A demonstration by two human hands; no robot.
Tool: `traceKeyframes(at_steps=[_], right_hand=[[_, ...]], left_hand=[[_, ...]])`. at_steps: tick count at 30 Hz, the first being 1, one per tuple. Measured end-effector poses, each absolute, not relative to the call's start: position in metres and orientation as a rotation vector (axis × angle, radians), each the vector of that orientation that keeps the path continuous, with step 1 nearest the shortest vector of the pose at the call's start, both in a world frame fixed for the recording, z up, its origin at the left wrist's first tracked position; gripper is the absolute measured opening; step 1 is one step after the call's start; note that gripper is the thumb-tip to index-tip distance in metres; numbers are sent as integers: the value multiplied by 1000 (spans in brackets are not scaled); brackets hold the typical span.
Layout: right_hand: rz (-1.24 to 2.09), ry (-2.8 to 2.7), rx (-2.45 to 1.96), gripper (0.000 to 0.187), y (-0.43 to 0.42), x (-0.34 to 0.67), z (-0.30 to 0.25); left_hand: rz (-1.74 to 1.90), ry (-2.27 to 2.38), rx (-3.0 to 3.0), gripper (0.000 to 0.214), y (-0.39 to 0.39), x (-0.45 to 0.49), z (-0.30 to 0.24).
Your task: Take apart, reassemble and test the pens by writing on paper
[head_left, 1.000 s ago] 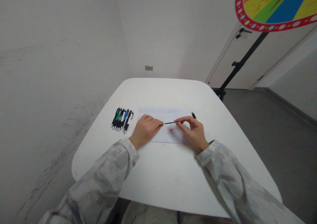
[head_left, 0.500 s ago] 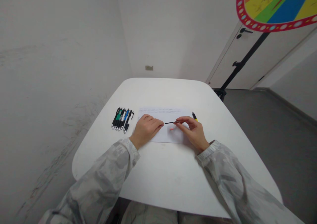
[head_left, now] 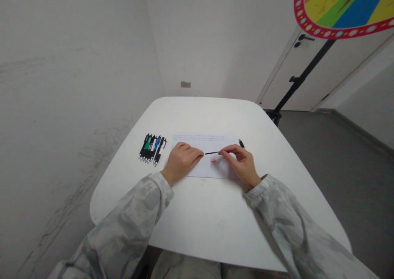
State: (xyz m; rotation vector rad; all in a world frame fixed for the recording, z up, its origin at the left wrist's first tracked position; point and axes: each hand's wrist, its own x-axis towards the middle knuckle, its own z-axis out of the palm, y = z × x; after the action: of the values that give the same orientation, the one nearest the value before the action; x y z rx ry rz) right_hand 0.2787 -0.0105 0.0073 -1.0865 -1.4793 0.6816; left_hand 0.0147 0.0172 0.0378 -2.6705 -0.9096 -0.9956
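Observation:
A thin dark pen refill (head_left: 211,153) spans the gap between my two hands over the paper. My left hand (head_left: 184,159) is closed in a pinch at the refill's left end, with the knuckles upward. At the other end, the thumb and forefinger of my right hand (head_left: 238,162) pinch the refill. Beneath lies a white sheet of paper (head_left: 197,171) with lines of handwriting along its top. A small orange-pink piece (head_left: 213,161) is on the sheet, just below the refill. What the left fingertips cover is hidden.
Several click pens (head_left: 150,148) lie side by side left of the paper on the white table (head_left: 203,213). A black and yellow pen (head_left: 241,143) sits behind my right hand, partly hidden. Beyond the table's right side stands a colourful wheel (head_left: 344,8) on a black pole.
My right hand has shifted slightly to the right, and a little more of the refill shows between the hands. My left hand stays in place.

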Motion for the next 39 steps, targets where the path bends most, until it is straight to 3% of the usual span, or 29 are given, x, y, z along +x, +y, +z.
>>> traceKeyframes(at_steps=[20, 33, 36, 39], right_hand=[[715, -1516, -1142, 28, -11, 277, 11], [724, -1567, -1092, 18, -12, 274, 17], [692, -1499, -1097, 16, -11, 276, 14], [671, -1452, -1105, 15, -10, 277, 12]], left_hand=[[-1083, -876, -2651, 15, 15, 18, 39], [-1120, -848, -2697, 18, 11, 20, 41], [-1219, -1062, -2585, 26, 14, 16, 44], [-1089, -1477, -2413, 26, 20, 10, 46]])
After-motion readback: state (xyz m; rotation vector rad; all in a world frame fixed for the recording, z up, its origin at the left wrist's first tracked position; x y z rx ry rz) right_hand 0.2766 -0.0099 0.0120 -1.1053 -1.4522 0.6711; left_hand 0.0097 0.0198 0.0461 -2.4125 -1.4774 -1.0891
